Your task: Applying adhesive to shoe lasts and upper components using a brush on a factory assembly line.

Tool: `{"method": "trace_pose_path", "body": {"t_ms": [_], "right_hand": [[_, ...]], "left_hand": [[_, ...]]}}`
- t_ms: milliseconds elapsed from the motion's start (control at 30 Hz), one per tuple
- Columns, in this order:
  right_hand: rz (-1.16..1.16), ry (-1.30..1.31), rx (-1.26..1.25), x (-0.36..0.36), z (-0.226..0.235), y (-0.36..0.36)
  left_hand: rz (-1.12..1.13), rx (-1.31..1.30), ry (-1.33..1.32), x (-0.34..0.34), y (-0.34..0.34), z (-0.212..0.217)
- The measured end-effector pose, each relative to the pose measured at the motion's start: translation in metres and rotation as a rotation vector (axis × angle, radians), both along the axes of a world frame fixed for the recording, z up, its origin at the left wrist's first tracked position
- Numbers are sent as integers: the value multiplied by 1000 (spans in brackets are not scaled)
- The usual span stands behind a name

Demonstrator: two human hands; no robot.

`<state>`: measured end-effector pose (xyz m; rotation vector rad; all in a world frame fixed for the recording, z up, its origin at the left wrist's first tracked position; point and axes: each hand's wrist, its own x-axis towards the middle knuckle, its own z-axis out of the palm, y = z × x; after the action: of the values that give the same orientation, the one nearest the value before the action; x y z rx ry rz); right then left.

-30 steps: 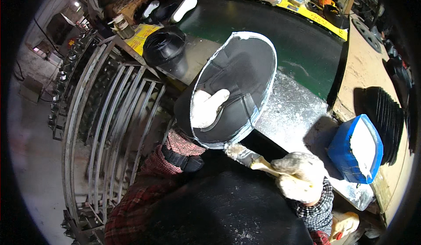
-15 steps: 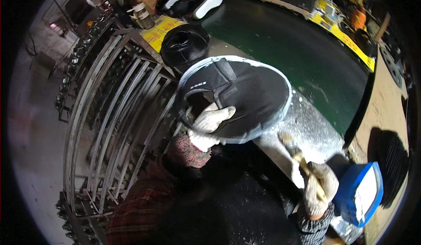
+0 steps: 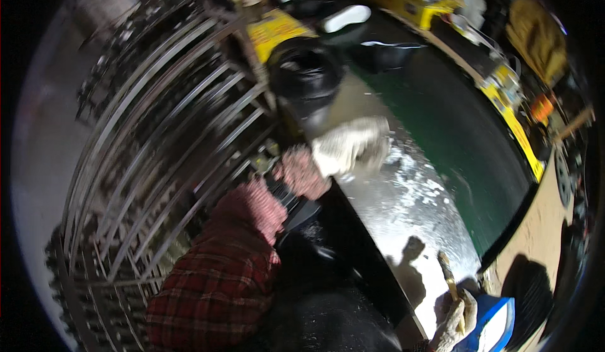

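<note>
My left hand (image 3: 350,145), in a white glove with a red plaid sleeve behind it, hovers over the powder-dusted metal table top (image 3: 409,213). Its fingers are loosely curled and nothing shows in them; the picture is blurred. A stack of black round pans (image 3: 305,75) stands just beyond it, apart from the glove. At the lower right edge my right hand (image 3: 455,319), also gloved, grips a small brush (image 3: 447,277) pointing up. A blue tub (image 3: 495,325) of white powder sits right beside that hand.
A tall metal wire rack (image 3: 157,163) fills the left side. A dark green mat (image 3: 460,125) covers the table's far part, with yellow boxes (image 3: 504,93) and black trays along its back edge. A wooden board (image 3: 542,226) lies at the right.
The large black round pan that my left hand held is out of the hand and no longer in front of me. The view has swung left. My right hand dropped toward the blue tub.
</note>
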<state>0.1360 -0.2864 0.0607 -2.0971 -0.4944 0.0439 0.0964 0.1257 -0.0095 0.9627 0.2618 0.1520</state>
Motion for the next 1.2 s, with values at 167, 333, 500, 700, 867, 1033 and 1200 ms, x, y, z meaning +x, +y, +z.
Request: {"method": "trace_pose_path", "body": {"t_ms": [167, 333, 500, 700, 867, 1033, 1200], "right_hand": [[370, -562, -160, -6, -26, 25], [334, -125, -113, -36, -6, 97], [150, -193, -125, -79, 4, 121], [298, -698, -514, -88, 19, 133], [-17, -75, -134, -85, 1, 119], [-12, 18, -10, -90, 4, 109], [75, -8, -18, -73, -10, 100]], "left_hand": [[-81, -299, 264, -243, -23, -118], [930, -7, 1106, -616, -102, -387], [1339, 308, 1945, -594, -41, -318], [1103, 946, 1398, -561, 70, -339], [878, 775, 1416, -531, 100, -351], [1096, -45, 695, -486, 61, -276], [753, -476, 324, -434, -35, -194]]}}
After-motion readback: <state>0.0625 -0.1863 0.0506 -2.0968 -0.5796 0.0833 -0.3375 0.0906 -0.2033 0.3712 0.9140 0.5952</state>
